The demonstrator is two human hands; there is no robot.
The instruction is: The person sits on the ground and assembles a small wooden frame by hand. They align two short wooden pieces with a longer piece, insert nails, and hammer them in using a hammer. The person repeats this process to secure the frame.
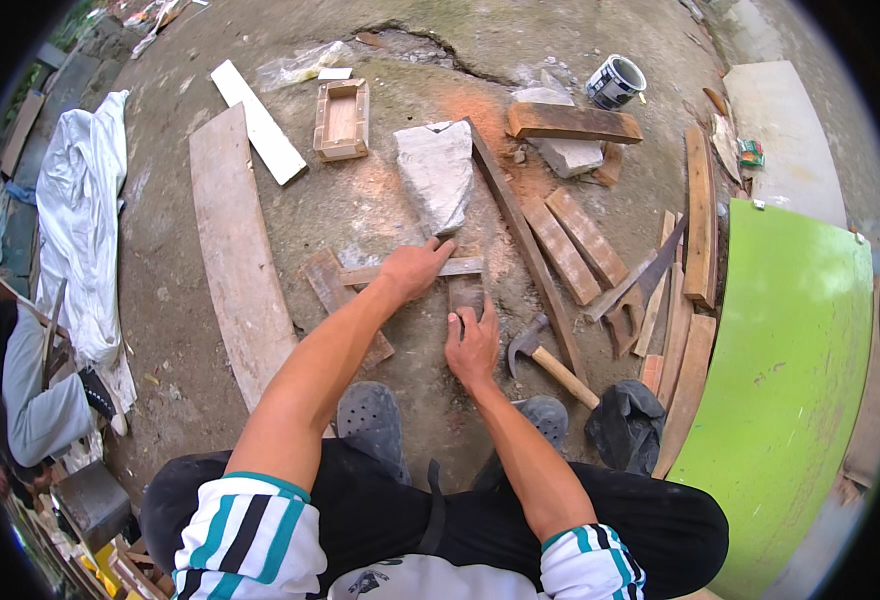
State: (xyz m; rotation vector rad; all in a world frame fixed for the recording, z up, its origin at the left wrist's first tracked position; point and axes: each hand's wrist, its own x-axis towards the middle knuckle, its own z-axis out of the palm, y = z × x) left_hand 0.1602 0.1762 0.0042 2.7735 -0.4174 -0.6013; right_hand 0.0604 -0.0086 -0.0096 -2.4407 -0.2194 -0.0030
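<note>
My left hand (418, 268) is closed over a thin wooden strip (463, 266) that lies crosswise. Under that strip runs a short wooden board (467, 293), pointing away from me, and my right hand (473, 346) grips its near end between thumb and fingers. Just past my left fingertips lies a rough, pale concrete slab (435, 175), its narrow end toward me. A loose wooden plank (378, 347) rests on the ground beneath my left forearm. Right of my right hand lies a claw hammer (552, 370) with a wooden handle. My palms hide parts of the strip and board.
A long wooden bar (525, 240), short boards (590, 238) and a handsaw (635, 290) lie at right, beside a green panel (790, 400). Farther off are a small wooden box frame (342, 150) and a paint can (616, 82). A wide plank (240, 240) lies left; another person (45, 390) sits far left.
</note>
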